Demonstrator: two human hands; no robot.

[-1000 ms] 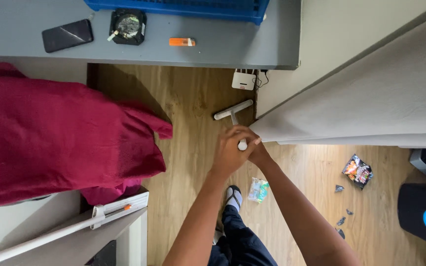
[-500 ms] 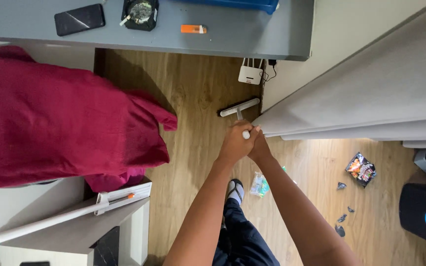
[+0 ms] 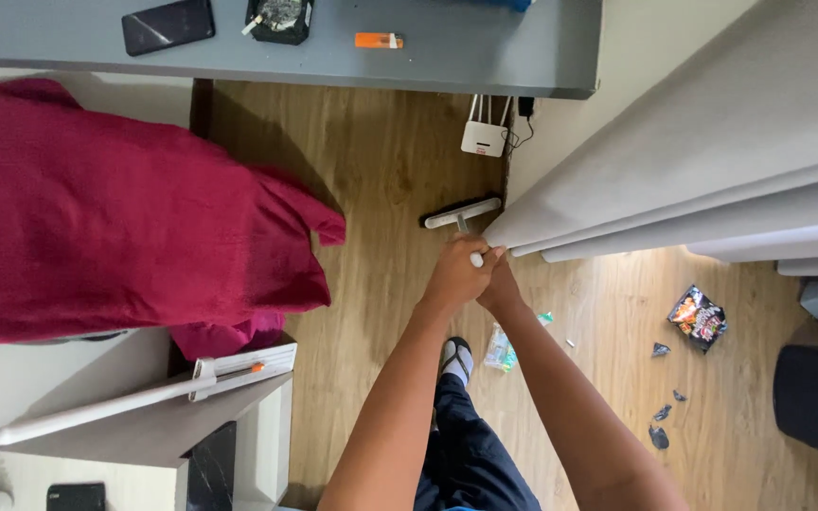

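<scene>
Both hands were wrapped around the top end of a white mop handle (image 3: pixel 474 257): left hand (image 3: pixel 454 274) closed over it from the left, right hand (image 3: pixel 498 287) closed just beside, the two touching. Only the handle's tip showed between the fingers; the rest of the pole ran straight down from the camera and was mostly hidden by the hands.

The flat white mop head (image 3: pixel 463 213) lay on the wood floor (image 3: pixel 390 170) right at the corner where the grey curtain (image 3: pixel 712 161) met the wall, just below the white router (image 3: pixel 483 138) and its cables. That corner looked like the stretch being worked.

Judging from the floor, cleaning was not far along: a clear plastic wrapper (image 3: pixel 502 348) lay near the person's sandalled foot (image 3: pixel 454 361), a colourful snack packet (image 3: pixel 698 317) sat further right, and small dark scraps (image 3: pixel 660 416) were scattered below it. None of that was gathered. The floor strip between the red cloth (image 3: pixel 125 218) and the curtain looked free of litter.

Further out: a grey desk (image 3: pixel 485 57) carried a black phone (image 3: pixel 168 26), an ashtray (image 3: pixel 280 17) and an orange lighter (image 3: pixel 379 41). A second white pole tool (image 3: pixel 125 402) leaned lower left, untouched
</scene>
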